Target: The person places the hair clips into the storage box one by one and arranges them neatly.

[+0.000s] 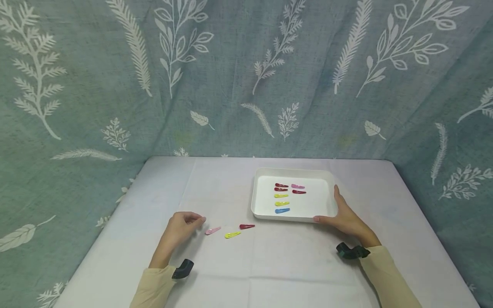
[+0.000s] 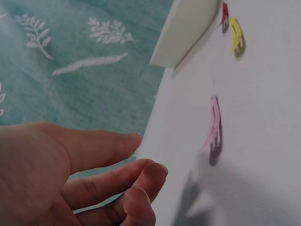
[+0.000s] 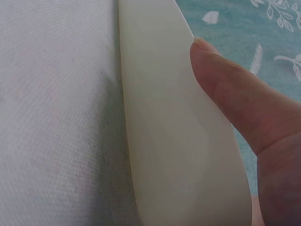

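Note:
My left hand hovers just left of three snap hair clips lying on the cloth. Its fingers are loosely bent, and the left wrist view shows a gap between thumb and index finger with nothing in it. Nearest to it is a pink hair clip; a yellow hair clip and a dark red hair clip lie farther right. My right hand holds the front right corner of a white tray, thumb along the front wall, fingers at the right side.
Inside the tray lie several more hair clips: dark red ones, a pink one, yellow ones and a blue one. A white cloth covers the table. Behind it hangs a leaf-patterned blue-green curtain.

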Available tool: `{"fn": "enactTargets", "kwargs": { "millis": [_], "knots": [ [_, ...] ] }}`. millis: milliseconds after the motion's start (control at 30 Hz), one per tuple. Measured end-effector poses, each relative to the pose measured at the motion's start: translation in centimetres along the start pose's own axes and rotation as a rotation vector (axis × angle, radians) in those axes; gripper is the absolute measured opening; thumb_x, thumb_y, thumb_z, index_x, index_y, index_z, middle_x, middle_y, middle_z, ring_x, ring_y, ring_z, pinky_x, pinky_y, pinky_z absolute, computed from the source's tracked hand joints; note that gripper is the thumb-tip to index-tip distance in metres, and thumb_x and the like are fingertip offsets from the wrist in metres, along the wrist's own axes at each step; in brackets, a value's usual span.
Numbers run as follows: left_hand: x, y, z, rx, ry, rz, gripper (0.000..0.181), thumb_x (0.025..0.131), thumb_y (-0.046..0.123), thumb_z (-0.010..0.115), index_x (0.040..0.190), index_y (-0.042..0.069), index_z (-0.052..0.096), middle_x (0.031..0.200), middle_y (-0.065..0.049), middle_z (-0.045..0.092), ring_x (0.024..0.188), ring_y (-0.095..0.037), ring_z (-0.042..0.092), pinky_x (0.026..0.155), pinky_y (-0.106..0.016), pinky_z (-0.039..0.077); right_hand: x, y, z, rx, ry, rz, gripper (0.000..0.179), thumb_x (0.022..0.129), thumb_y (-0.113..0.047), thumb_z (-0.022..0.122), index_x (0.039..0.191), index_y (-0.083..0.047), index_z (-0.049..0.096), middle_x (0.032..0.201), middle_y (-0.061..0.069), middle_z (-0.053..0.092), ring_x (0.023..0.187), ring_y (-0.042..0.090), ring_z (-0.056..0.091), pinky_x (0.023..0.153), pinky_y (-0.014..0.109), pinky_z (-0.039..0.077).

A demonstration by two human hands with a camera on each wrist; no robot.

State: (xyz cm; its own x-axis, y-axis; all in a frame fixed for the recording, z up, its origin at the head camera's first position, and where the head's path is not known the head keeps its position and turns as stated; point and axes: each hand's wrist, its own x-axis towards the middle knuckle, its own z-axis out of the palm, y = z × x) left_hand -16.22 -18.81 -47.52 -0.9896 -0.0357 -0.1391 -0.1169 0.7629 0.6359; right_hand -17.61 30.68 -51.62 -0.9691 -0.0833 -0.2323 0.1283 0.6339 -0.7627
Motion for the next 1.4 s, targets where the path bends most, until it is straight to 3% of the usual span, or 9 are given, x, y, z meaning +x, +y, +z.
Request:
{"fn": "enactTargets", "kwargs": {
  "millis": [400,1067,1400],
  "knots": [
    [-0.2,-0.5,1.2,-0.01,-0.009,-0.021,0.031,0.096,0.026,0.072,0.108,-0.002,0.075,0.09,-0.008,0.077,0.07,-0.015,0.065,0.064,-0.029,0.05,0.2,0.3,0.0,-0.005,-0.004,0.006,0.146,0.077,-0.056,0.086,0.161,-0.01,-0.025,0.17,0.031,-0.008,0.157,0.054,0.002,0.123,0.071,0.012],
    [-0.3,-0.2,2.2,0.033,-0.014,-0.03,0.024,0.09,0.024,0.077,0.097,0.001,0.077,0.079,-0.004,0.074,0.066,-0.014,0.063,0.062,-0.028,0.047,0.3,0.4,-0.4,0.0,0.006,0.005,0.147,0.076,-0.058,0.086,0.161,-0.012,-0.026,0.171,0.031,-0.008,0.157,0.055,0.001,0.122,0.073,0.011],
    [-0.3,-0.1,2.3,0.031,-0.03,-0.02,0.022,0.088,0.023,0.081,0.094,0.003,0.079,0.081,-0.002,0.075,0.072,-0.014,0.06,0.063,-0.028,0.046,0.3,0.2,-0.1,0.0,-0.007,0.017,0.146,0.077,-0.058,0.085,0.161,-0.012,-0.026,0.171,0.031,-0.009,0.157,0.055,0.001,0.122,0.072,0.01]
  ]
}}
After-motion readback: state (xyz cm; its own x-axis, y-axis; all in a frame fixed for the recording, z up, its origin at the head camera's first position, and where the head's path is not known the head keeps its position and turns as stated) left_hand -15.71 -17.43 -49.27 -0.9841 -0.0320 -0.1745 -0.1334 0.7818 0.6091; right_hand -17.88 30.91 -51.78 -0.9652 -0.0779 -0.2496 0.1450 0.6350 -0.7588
